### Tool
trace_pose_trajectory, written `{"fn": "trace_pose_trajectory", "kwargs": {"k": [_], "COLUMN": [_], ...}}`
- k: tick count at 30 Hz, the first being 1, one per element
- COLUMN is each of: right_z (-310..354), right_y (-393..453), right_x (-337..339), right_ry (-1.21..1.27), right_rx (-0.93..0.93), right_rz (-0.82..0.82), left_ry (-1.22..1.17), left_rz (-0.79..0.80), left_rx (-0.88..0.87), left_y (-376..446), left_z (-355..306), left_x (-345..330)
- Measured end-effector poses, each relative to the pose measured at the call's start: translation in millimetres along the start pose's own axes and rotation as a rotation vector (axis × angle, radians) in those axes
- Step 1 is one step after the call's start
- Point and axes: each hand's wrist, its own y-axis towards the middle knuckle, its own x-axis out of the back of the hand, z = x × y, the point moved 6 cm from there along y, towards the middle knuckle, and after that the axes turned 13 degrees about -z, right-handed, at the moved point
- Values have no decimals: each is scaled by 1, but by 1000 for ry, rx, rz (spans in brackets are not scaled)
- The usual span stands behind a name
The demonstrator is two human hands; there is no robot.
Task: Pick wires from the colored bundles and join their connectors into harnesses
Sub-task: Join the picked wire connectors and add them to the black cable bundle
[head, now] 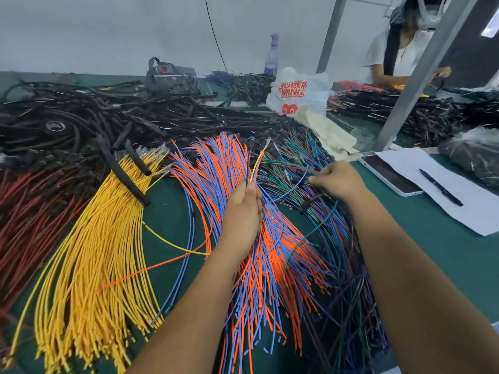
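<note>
Two hands at work | our left hand [244, 209] pinches a few thin wires [256, 164], yellow one among them, upright over the orange-and-blue wire bundle [267, 252] mid-counter | our right hand [339, 180] curls its fingers into the green-and-purple wire bundle [321, 211] | yellow wire bundle [100, 252] fans toward the green counter [437, 247]'s near edge.

Green table [432, 238], pale grey wall [108, 31], slanted metal post [421, 74].

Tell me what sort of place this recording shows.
Likely a wire-harness assembly workshop: sorted bundles such as the yellow wires cover a green work mat, finished black harnesses are piled behind, and a second worker sits opposite.
</note>
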Motion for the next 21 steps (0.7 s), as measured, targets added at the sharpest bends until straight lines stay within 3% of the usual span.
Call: {"fn": "trace_pose_trajectory", "kwargs": {"k": [4,6,9,12,14,16,19,21], "right_z": [15,26,45,68,78,81,72,67], "right_y": [8,12,9,-6,-14,-19,-26,-34], "right_x": [26,40,60,68,63,50,36,36], "right_ry": [366,411,169,-79,-247,-391,-484,-529], "right_rx": [-49,-33,78,270,419,488,393,342], "right_rz": [-224,-340,-544,-623,-575,-385,-78,1], "left_ry": [4,-8,-37,-76,-119,-170,-193,-182], "left_rz": [9,12,-2,-21,-25,-28,-33,-35], "left_rx": [6,6,21,50,81,116,139,141], "left_y": [0,1,2,4,5,6,6,6], "left_z": [2,2,3,6,9,10,11,11], "left_x": [1,0,1,2,3,4,7,8]}}
